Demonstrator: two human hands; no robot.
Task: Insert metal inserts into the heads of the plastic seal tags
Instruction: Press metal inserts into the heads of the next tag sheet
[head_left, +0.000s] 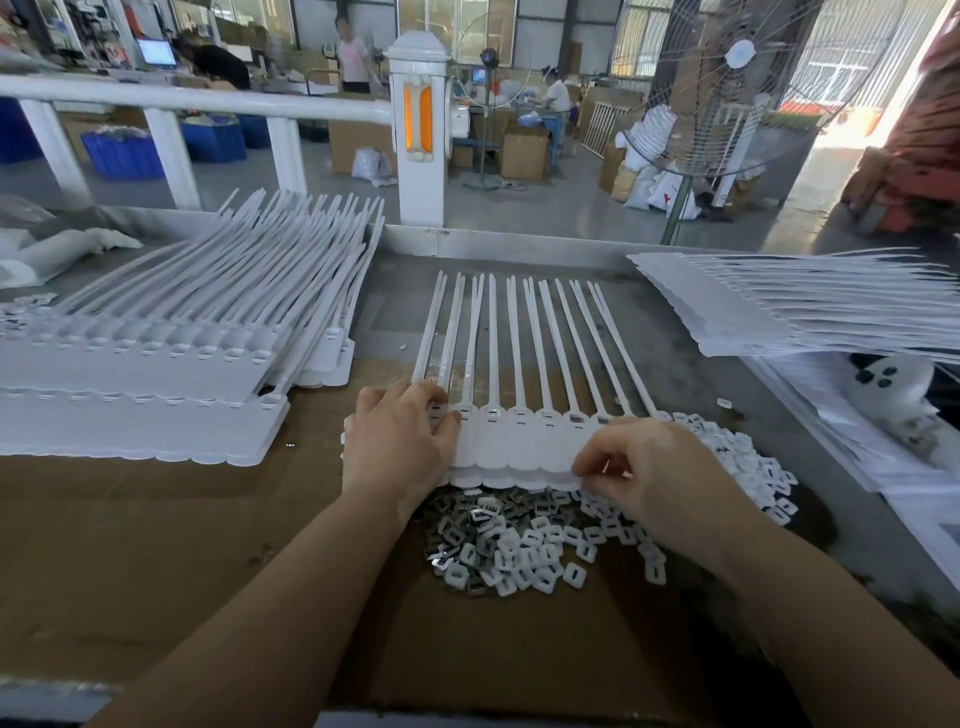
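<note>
A white strip of joined plastic seal tags (519, 447) lies in front of me on a cardboard sheet, tails pointing away. Several of its heads show a dark metal insert (575, 417). My left hand (400, 441) rests flat on the strip's left end, fingers straight over the heads there. My right hand (649, 467) is at the strip's right near edge, thumb and fingers curled and pinching its lower edge. A loose pile of metal inserts and white plastic caps (530, 540) lies just below the strip and spreads to the right.
A big stack of tag strips (156, 364) fills the left of the bench. Another stack (805, 306) lies at the right. A metal rail (519, 244) borders the far edge. Beyond stand a white post, a standing fan (727, 93) and people at work.
</note>
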